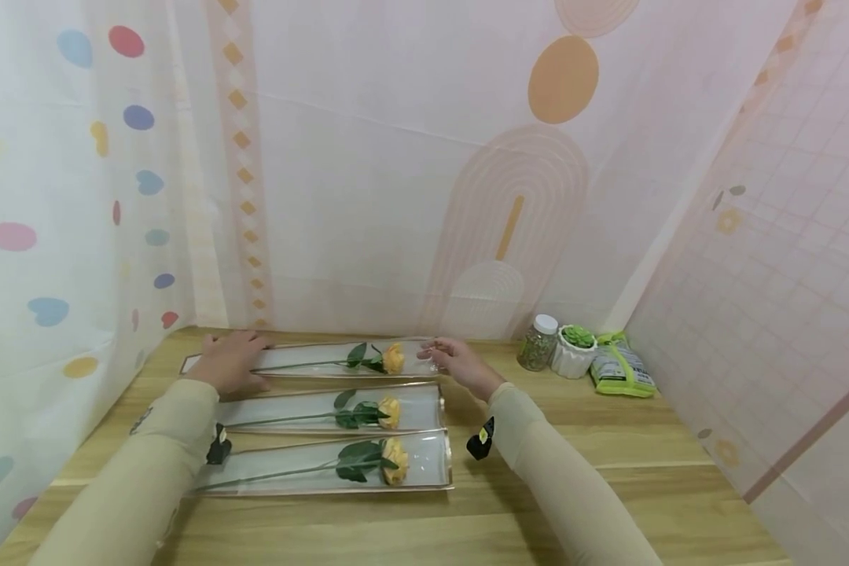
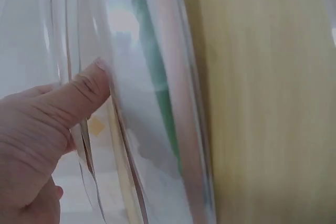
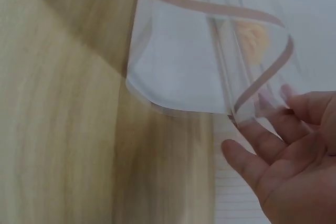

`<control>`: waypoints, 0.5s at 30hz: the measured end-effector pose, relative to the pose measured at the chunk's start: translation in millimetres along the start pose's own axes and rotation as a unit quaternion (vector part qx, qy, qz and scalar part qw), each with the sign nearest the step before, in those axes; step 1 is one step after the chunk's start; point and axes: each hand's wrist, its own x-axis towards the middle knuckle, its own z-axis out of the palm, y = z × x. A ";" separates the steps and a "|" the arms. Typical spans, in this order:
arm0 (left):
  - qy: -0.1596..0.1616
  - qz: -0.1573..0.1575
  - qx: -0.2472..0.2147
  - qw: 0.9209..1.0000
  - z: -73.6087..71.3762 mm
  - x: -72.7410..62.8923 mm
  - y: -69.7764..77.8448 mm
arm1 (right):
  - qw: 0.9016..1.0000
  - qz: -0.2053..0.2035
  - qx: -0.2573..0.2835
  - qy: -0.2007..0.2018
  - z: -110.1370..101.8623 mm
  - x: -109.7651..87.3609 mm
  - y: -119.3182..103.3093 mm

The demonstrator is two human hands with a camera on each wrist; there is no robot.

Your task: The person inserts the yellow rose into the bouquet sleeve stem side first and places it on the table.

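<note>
Three single yellow roses in clear flower sleeves with pinkish edging lie in parallel rows on the table. The farthest sleeved rose [image 1: 392, 358] has a hand at each end. My left hand [image 1: 233, 362] holds its stem end; in the left wrist view the thumb [image 2: 86, 90] presses the clear film, with the other fingers partly hidden behind it. With its fingertips, my right hand [image 1: 463, 365] pinches the sleeve's flower-end corner, and the film [image 3: 262, 77] lifts and curves there. The middle sleeved rose [image 1: 389, 411] and the nearest sleeved rose [image 1: 395, 460] lie closer to me.
On the back right of the wooden table [image 1: 573, 495] stand a white-lidded jar [image 1: 538, 346], a potted succulent [image 1: 575, 354] and a green-and-white packet [image 1: 621, 368]. Patterned curtains [image 1: 361, 196] hang behind the table and along both sides.
</note>
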 end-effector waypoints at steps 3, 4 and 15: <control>-0.027 -0.021 -0.013 0.999 -1.9 -6.5 -3.6 | 1.000 0.020 -0.007 -0.013 1.3 -0.3 3.0; -0.036 -0.029 -0.018 0.999 -2.3 -8.7 -4.0 | 0.999 0.028 -0.013 -0.016 1.4 -0.9 4.6; -0.058 -0.056 -0.042 0.996 -0.3 -18.8 -4.7 | 0.998 0.042 -0.044 -0.033 -0.5 -10.4 10.6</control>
